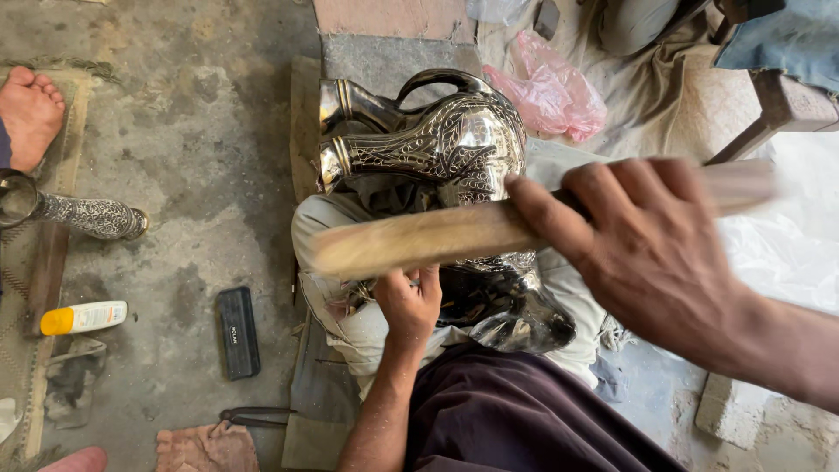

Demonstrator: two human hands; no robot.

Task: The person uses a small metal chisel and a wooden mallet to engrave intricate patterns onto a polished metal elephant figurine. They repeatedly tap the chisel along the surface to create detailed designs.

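Right hand [651,253], nearest the lens, right of centre: clenched round a long pale wooden stick [437,238], forefinger stretched along it. Stick runs almost level across mid-frame, both ends blurred. It crosses in front of the vessel's belly; contact cannot be told through the blur.

Left hand [409,301], lower centre: fingers curled and grasping something small against the vessel's lower side, just under the stick. What it grips is too hidden to name.

Engraved silver-and-black metal jug [437,144], centre to upper centre: lying on its side across the person's lap on a pale grey cloth [367,328]. Curved dark handle at the top, flared neck pointing to frame left, dense scroll pattern over the belly. Polished plain base sits lower, toward centre right.

Dark maroon garment [516,419] fills the lower centre, over the person's legs.

Concrete floor [192,149], left half:
- black rectangular block [238,332], lower left
- yellow-capped white tube [83,317], left edge
- dark metal pliers [249,418], near the bottom, beside a reddish rag [205,447]
- engraved metal tube-shaped piece [92,216], mid left

Another person's bare foot [31,114], upper left corner, resting on a mat.

Crumpled pink plastic bag [551,92], upper centre right, behind the jug.
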